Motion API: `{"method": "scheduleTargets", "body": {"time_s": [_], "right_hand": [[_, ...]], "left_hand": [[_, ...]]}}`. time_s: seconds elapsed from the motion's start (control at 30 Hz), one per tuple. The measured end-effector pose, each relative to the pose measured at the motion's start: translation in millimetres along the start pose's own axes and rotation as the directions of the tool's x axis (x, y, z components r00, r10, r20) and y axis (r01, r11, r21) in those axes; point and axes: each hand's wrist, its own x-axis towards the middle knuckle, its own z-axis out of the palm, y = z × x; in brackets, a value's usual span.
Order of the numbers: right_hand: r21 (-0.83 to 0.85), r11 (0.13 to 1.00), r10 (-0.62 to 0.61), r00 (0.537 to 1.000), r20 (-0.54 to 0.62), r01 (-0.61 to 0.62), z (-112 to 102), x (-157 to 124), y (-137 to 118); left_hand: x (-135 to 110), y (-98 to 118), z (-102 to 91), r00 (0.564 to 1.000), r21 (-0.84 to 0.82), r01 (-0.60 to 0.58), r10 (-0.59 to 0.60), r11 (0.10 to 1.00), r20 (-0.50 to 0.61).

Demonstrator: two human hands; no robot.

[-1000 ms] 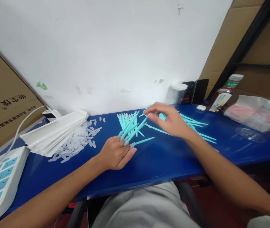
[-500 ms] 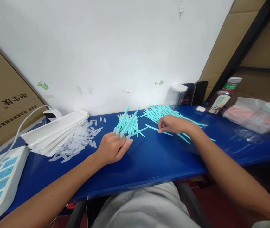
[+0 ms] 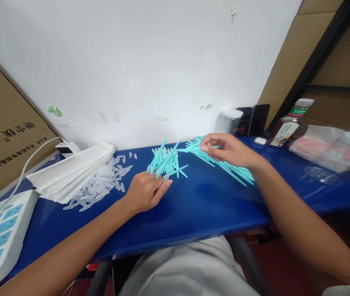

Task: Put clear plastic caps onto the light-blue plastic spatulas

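My left hand (image 3: 147,191) is closed around several slim turquoise eyebrow razors (image 3: 169,158), which fan out between its fingers with translucent covers at the finger end. Just behind them lies a small heap of similar razors (image 3: 163,153). My right hand (image 3: 232,151) pinches a single turquoise eyebrow razor (image 3: 189,150) between thumb and fingertips, its free end pointing left toward that heap. Under and beside the right hand spreads a larger pile of turquoise razors (image 3: 235,172), partly hidden by the hand. Loose translucent covers (image 3: 101,181) are scattered left of my left hand.
White plastic sleeves (image 3: 70,170) lie beside the covers on the blue table (image 3: 193,209). A power strip (image 3: 14,230) occupies the left edge. A clear jar (image 3: 230,123), phone (image 3: 259,120), bottle (image 3: 288,125) and pink-filled bag (image 3: 319,148) stand at the right.
My right hand has lifted away from the table and moved slightly up and right, now with one razor held out leftward. The left hand stays put with its razors.
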Motion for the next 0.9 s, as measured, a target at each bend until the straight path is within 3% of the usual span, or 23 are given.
{"method": "scheduleTargets", "body": {"time_s": [0.1, 0.53, 0.9], "right_hand": [[0.039, 0.998, -0.039, 0.998, -0.056, 0.042, -0.4, -1.6, -5.8], [0.145, 0.987, -0.065, 0.997, -0.031, 0.069, 21.8, -2.7, -10.0], [0.174, 0.981, -0.108, 0.988, 0.113, 0.087, 39.2, -2.8, -13.2]], "left_hand": [[0.5, -0.9, 0.2, 1.0, -0.002, 0.006, -0.006, 1.0, -0.008], [1.1, 3.3, 0.0, 1.0, -0.055, -0.018, 0.019, 0.998, 0.016], [1.1, 7.7, -0.4, 0.996, -0.057, -0.063, 0.066, 0.996, 0.06]]}}
